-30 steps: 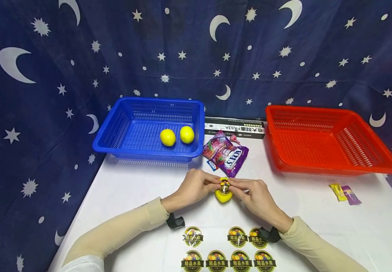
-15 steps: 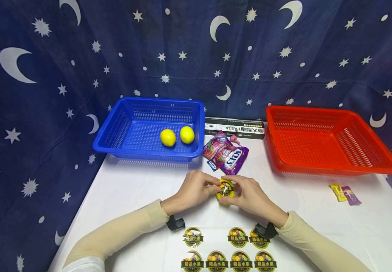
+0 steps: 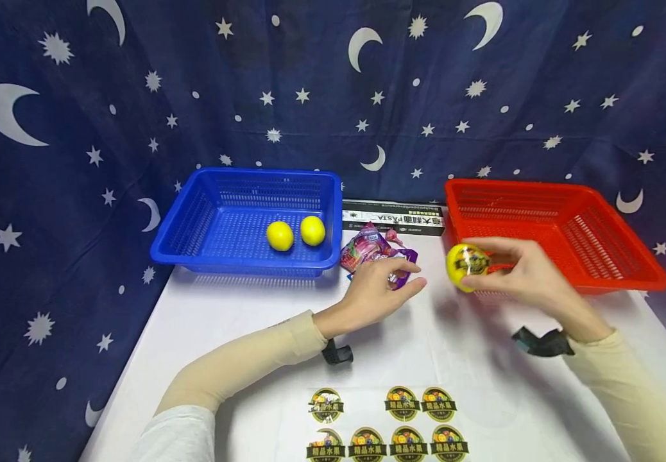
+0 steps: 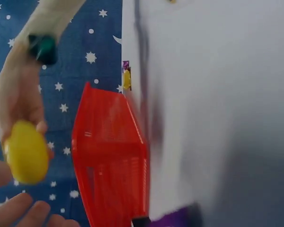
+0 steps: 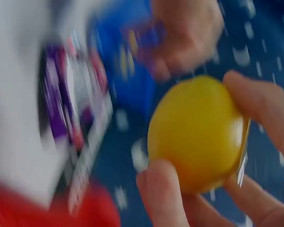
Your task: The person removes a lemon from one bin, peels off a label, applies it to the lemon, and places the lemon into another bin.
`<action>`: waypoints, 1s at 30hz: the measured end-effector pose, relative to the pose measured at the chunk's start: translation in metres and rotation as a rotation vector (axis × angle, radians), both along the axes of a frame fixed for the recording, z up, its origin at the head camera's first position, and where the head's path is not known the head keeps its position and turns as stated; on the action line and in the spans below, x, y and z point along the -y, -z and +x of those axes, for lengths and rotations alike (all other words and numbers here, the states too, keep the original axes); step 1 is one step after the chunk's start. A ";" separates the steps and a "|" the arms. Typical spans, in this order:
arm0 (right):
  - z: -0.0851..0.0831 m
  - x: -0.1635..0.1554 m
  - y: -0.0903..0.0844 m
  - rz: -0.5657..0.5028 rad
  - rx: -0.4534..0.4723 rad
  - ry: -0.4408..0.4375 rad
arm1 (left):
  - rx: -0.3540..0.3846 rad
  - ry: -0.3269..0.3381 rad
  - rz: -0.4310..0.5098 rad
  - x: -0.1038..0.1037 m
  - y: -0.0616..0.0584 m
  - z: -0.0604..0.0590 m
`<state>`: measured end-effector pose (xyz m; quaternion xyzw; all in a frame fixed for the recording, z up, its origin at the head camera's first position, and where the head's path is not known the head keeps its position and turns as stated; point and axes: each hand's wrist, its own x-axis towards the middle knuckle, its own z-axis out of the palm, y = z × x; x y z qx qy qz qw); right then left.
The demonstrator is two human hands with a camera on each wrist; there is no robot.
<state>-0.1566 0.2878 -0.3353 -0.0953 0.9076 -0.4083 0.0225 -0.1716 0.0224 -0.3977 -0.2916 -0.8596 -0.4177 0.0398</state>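
My right hand (image 3: 526,273) grips a yellow lemon (image 5: 196,135) between thumb and fingers, held above the table beside the near left corner of the red basket (image 3: 627,279). A round black-and-gold label (image 3: 471,261) is stuck on the lemon's side. My left hand (image 3: 376,289) holds nothing; its fingers are loosely bent, thumb apart, over the purple candy bag (image 3: 362,247). Two more lemons (image 3: 280,236) lie in the blue basket (image 3: 246,262) on the left. In the left wrist view the lemon (image 4: 26,153) shows beyond my left fingers (image 4: 19,213).
Several round fruit stickers (image 3: 367,444) lie on a sheet at the table's front. A long black pasta box (image 3: 391,218) stands between the baskets, with a pink lollipop (image 3: 392,236) before it. A starry curtain (image 3: 310,77) hangs behind.
My right hand has lifted the labelled lemon and carried it right, toward the red basket. My left hand has let go of it and moved slightly right and up, over the candy bag.
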 end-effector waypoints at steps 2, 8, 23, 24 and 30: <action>-0.021 -0.027 -0.015 0.021 0.029 0.058 | -0.038 -0.024 -0.081 -0.020 -0.003 -0.008; -0.097 -0.088 -0.016 0.182 0.155 0.075 | -0.146 -0.104 -0.305 -0.075 0.001 -0.031; -0.146 -0.090 0.050 0.323 0.282 -0.179 | -0.226 -0.111 -0.391 -0.102 0.014 -0.033; -0.147 -0.089 0.051 0.326 0.285 -0.184 | -0.227 -0.112 -0.392 -0.101 0.014 -0.034; -0.142 -0.087 0.045 0.395 0.278 -0.188 | -0.157 -0.073 -0.355 -0.090 0.003 -0.043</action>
